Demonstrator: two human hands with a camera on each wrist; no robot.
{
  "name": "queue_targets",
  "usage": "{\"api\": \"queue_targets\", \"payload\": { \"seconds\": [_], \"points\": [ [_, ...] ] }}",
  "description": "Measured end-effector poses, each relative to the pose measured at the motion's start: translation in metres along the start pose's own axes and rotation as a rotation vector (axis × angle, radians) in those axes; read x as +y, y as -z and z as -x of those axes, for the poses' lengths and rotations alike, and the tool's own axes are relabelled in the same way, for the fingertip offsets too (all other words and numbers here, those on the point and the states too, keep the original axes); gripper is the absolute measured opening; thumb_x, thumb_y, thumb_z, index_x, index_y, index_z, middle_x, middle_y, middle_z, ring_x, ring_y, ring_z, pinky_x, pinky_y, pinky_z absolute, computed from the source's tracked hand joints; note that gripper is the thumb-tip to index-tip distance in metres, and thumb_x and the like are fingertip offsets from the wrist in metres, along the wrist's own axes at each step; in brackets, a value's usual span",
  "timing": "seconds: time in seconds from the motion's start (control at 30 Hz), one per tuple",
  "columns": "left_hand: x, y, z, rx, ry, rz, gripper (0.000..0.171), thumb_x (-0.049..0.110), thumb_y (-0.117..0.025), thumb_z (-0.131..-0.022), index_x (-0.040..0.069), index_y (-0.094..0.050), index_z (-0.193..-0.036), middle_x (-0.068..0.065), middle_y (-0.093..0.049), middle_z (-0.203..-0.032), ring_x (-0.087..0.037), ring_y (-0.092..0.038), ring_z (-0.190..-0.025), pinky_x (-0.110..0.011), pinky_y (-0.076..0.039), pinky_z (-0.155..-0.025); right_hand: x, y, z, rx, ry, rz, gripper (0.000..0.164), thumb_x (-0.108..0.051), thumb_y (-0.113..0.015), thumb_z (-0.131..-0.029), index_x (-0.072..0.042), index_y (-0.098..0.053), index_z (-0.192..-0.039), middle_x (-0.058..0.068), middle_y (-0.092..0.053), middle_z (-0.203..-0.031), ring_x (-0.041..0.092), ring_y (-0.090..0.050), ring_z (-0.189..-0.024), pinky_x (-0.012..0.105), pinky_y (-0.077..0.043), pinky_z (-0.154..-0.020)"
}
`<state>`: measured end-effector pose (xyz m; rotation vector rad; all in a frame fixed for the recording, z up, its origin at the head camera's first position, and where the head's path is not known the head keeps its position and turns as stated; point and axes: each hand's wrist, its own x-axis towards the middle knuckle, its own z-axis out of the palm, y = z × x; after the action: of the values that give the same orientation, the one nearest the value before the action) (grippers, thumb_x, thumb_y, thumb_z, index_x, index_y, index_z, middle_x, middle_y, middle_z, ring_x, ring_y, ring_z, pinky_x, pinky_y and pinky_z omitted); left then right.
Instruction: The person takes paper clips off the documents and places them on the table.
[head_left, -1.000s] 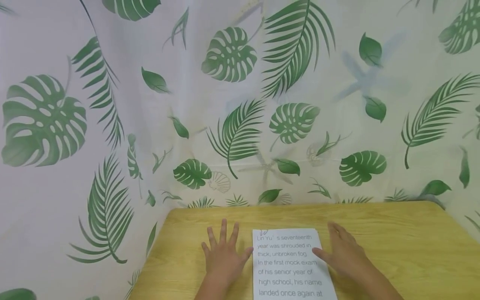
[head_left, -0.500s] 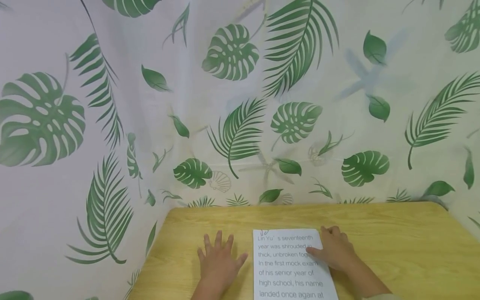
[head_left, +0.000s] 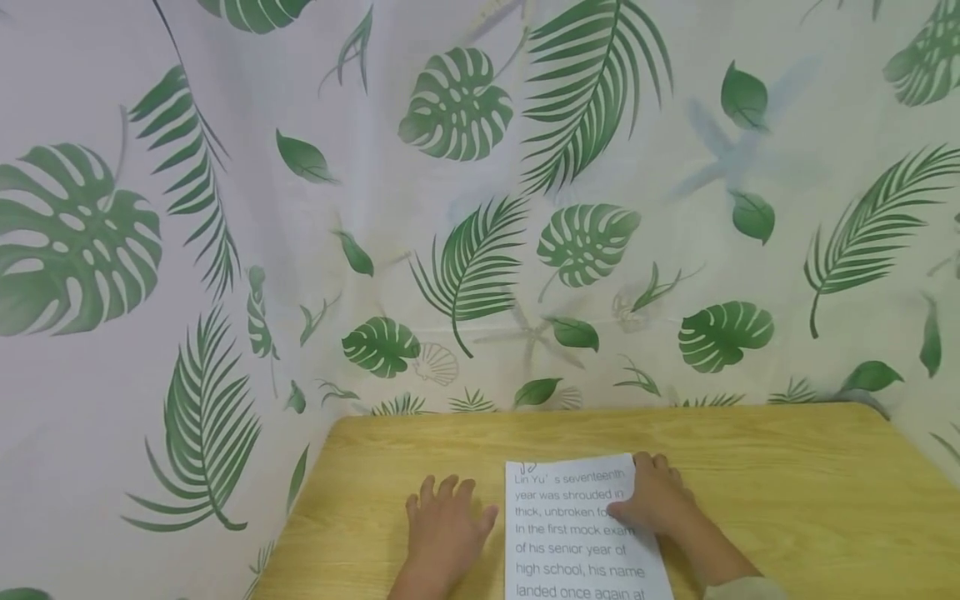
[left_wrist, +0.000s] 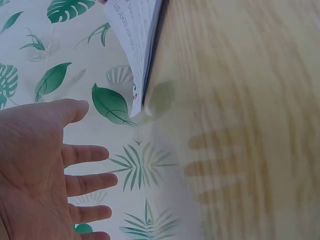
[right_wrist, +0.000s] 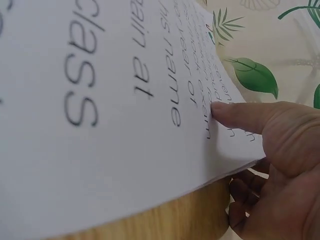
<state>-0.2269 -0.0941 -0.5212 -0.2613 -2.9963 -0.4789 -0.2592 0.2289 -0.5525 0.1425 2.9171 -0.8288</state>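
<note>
A stack of white printed sheets (head_left: 577,533) lies on the wood-grain table, its large English text facing me. My right hand (head_left: 658,500) pinches the stack's right edge near the far corner. In the right wrist view the thumb (right_wrist: 245,116) lies on the printed face, while the other fingers curl at and below the edge. Seen from the left wrist, the far part of the top sheet (left_wrist: 134,35) bends up a little. My left hand (head_left: 446,533) hovers or rests just left of the paper, apart from it, fingers spread and slightly bent, holding nothing.
The yellowish wood-grain table (head_left: 810,492) extends on both sides of the sheets. Behind it and to the left hangs a white cloth (head_left: 480,375) printed with green leaves, meeting the table's far edge.
My right hand has moved left onto the paper's edge, its fingers curling round it, and the far right corner has risen slightly. The left hand's fingers have bent somewhat.
</note>
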Motion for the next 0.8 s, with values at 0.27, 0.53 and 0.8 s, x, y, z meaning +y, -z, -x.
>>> {"api": "queue_targets", "payload": {
  "seconds": [0.27, 0.53, 0.8],
  "points": [
    [0.007, -0.001, -0.004, -0.036, -0.004, 0.041, 0.058, 0.052, -0.064, -0.105, 0.011, -0.065, -0.145, -0.019, -0.062, -0.154, -0.055, -0.047, -0.148, -0.076, -0.037, -0.119, 0.002, -0.002, -0.001, -0.008, -0.056, -0.209, 0.087, -0.021, -0.077, -0.097, 0.012, -0.024, -0.157, 0.041, -0.063, -0.134, 0.052, -0.069, -0.115, 0.066, -0.053, -0.101],
    [0.014, 0.002, -0.009, -0.044, -0.009, 0.145, 0.056, 0.044, -0.068, -0.104, 0.012, -0.062, -0.149, -0.017, -0.065, -0.152, -0.05, -0.052, -0.146, -0.072, -0.039, -0.117, 0.005, 0.006, 0.009, -0.056, -0.1, -0.534, 0.052, -0.012, -0.063, -0.105, 0.014, -0.053, -0.149, 0.032, -0.068, -0.138, 0.042, -0.069, -0.122, 0.064, -0.05, -0.114],
    [0.017, 0.001, -0.018, -0.059, 0.021, 0.214, 0.058, 0.039, -0.069, -0.104, 0.013, -0.055, -0.155, -0.019, -0.062, -0.154, -0.048, -0.056, -0.142, -0.072, -0.041, -0.115, 0.012, 0.013, 0.021, -0.112, -0.12, -0.655, 0.053, -0.018, -0.064, -0.107, 0.01, -0.053, -0.151, 0.026, -0.069, -0.139, 0.039, -0.064, -0.13, 0.064, -0.045, -0.119]
  ]
}}
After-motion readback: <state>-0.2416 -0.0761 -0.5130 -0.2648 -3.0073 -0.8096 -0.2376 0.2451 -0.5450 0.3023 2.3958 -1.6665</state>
